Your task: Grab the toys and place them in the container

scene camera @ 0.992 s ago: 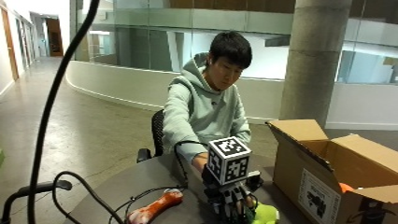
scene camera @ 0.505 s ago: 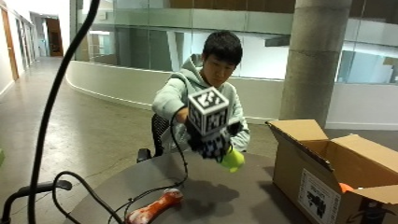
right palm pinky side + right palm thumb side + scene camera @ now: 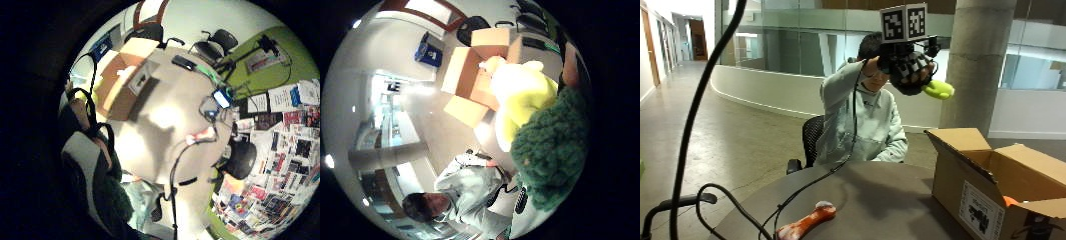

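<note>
From where I stand, the seated person lifts the gloved right hand (image 3: 909,70) up at head height, well above the round table (image 3: 873,200); its fingers are curled around a green and yellow plush toy (image 3: 936,90), whose yellow end sticks out toward the concrete pillar (image 3: 973,65); the open cardboard box (image 3: 999,185) sits on the table's edge below and to the side of the hand; an orange and white bone toy (image 3: 806,225) lies on the tabletop near the front, well apart from the box.

The thumb-side palm camera is filled by the plush toy (image 3: 540,125), dark green knit and pale yellow, close against the palm; past it the box (image 3: 475,75) stands with its flaps spread.

The little-finger-side palm camera looks down on the table (image 3: 165,130); the box (image 3: 122,80) rests at one edge, the bone toy (image 3: 200,136) near the other.
</note>
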{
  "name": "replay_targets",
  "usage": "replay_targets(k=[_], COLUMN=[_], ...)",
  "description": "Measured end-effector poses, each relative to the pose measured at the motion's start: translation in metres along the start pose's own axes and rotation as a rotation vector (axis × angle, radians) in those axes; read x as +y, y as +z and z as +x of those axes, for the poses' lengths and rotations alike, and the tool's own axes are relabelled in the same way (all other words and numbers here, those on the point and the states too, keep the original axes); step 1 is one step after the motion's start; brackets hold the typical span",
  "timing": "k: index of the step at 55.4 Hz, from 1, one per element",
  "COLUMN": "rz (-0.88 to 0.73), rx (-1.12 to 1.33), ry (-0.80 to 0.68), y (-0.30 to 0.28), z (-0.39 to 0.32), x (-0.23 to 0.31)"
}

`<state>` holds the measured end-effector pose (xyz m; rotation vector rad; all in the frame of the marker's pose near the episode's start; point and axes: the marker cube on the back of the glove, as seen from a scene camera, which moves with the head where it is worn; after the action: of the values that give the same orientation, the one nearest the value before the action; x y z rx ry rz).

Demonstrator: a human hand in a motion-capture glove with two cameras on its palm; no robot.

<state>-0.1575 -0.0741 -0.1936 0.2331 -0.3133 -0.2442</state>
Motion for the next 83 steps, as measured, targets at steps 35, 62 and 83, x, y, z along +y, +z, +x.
replay_targets(k=[35, 62, 83], rz=[0.138, -0.087, -0.348], rx=[-0.158, 0.301, 0.637], ry=[-0.155, 0.181, 0.130], y=[0.039, 0.046, 0.140], z=[-0.073, 0.185, 0.268], x=[-0.048, 0.122, 0.116])
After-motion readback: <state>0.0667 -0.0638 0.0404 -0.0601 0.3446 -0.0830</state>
